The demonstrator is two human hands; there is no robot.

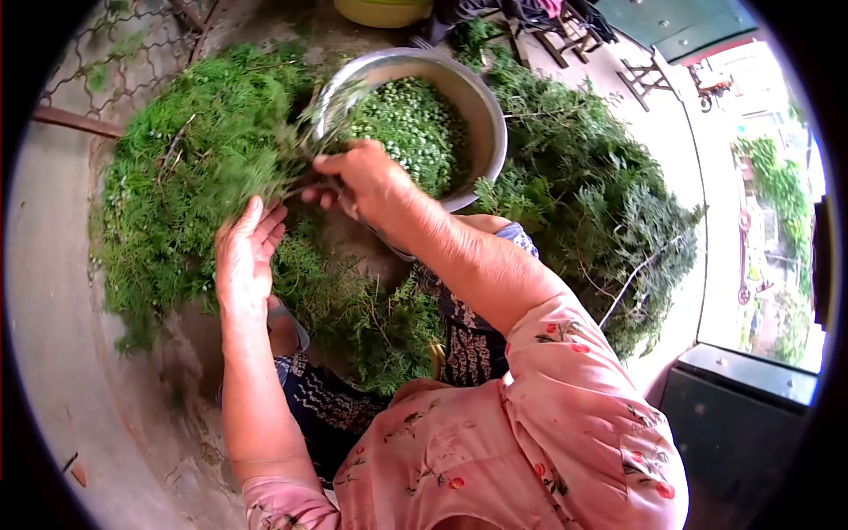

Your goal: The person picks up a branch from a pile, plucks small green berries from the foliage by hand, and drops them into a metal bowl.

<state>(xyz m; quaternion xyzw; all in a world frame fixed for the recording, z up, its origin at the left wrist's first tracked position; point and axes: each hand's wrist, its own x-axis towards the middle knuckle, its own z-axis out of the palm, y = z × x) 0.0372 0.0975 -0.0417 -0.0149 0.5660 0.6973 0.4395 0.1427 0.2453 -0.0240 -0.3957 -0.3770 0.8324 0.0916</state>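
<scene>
My right hand is closed around the stem of a leafy evergreen sprig, which is smeared by motion, at the near left rim of a metal basin. Small round pale green cones mixed with bits of green fill much of the basin. To the left, my left hand is open, palm turned toward the sprig and fingers stretched out. Its fingertips come right up to the blurred greenery. Behind them lies a big heap of bright green cut branches, some with cones on them.
Darker cut branches are piled to the right of the basin. More sprigs lie between my feet. A yellow tub stands at the back, with small wooden stools to its right. A dark green metal panel is at lower right.
</scene>
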